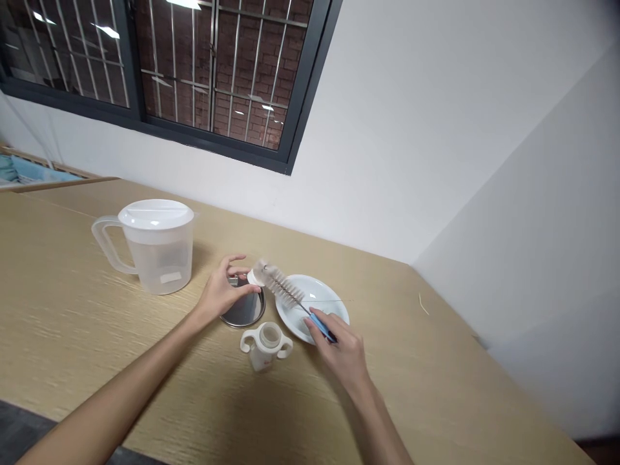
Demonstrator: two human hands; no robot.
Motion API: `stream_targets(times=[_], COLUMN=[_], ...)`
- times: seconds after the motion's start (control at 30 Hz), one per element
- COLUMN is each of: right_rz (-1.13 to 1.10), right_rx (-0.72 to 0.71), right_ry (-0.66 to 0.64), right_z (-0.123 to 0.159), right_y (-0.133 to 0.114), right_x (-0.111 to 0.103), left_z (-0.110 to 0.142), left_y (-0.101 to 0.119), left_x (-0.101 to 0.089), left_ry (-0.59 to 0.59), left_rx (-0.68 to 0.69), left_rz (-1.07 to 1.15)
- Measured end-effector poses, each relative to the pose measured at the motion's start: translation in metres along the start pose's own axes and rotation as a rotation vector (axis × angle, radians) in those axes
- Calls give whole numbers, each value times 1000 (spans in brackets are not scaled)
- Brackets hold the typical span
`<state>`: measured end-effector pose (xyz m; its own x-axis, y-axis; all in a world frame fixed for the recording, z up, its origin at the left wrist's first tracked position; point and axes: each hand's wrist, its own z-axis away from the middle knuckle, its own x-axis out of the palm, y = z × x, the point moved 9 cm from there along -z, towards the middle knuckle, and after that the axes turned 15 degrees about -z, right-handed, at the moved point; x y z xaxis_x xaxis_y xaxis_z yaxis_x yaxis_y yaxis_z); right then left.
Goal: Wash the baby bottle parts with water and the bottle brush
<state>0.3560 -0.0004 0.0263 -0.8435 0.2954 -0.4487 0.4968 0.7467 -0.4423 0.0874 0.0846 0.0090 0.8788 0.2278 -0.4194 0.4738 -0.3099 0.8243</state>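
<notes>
My right hand (339, 349) is closed around the blue handle of a bottle brush (285, 290), its bristles pointing up and left. Between the thumb and fingers of my left hand (225, 287) is a small white bottle cap (254, 278), with the brush tip at it; whether the bristles are inside the cap I cannot tell. Under my left hand lies a round, shiny metal dish (247, 311), partly hidden. A white baby bottle (264, 352) with two handles stands uncapped in front of my hands. Behind the brush and my right hand is a white plate (314, 284).
A clear plastic pitcher (162, 258) with a white lid stands to the left on the wooden table (436, 387). A thin pale strip (423, 303) lies at the right. The white wall (363, 161) and a barred window (217, 71) border the table's far side.
</notes>
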Motion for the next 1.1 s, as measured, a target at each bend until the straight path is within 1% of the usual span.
stream_targets(times=[0.1, 0.23, 0.3, 0.37, 0.43, 0.53, 0.6, 0.67, 0.77, 0.9, 0.97, 1.1], right_rz=[-66, -61, -33, -11, -3, 2, 30, 57, 39, 20, 41, 58], right_rx=[4, 16, 10, -2, -25, -61, -52, -30, -33, -68, -59, -34], right_ry=[-46, 31, 65, 71, 46, 10, 34, 86, 118, 25, 3, 50], right_z=[1, 0, -1, -1, 0, 1, 1, 0, -1, -1, 0, 0], right_y=[-2, -2, -2, -4, -5, -8, -7, -6, -6, -8, -6, -4], right_x=[7, -2, -7, -7, -3, 3, 1, -5, -11, -4, -2, -8], left_z=[0, 0, 0, 0, -1, -2, -1, -1, 0, 1, 1, 2], left_y=[-2, -2, -2, -2, -5, -13, -18, -21, -24, -23, -22, -22], left_x=[0, -1, -2, -2, 2, 13, 20, 24, 27, 27, 27, 28], left_ry=[12, 26, 37, 32, -7, -126, -197, -238, -270, -284, -292, -306], left_rx=[18, 35, 23, -4, -52, -142, -177, -193, -213, -229, -229, -238], left_rz=[-45, -79, -84, -54, 41, 239, 329, 375, 422, 459, 469, 492])
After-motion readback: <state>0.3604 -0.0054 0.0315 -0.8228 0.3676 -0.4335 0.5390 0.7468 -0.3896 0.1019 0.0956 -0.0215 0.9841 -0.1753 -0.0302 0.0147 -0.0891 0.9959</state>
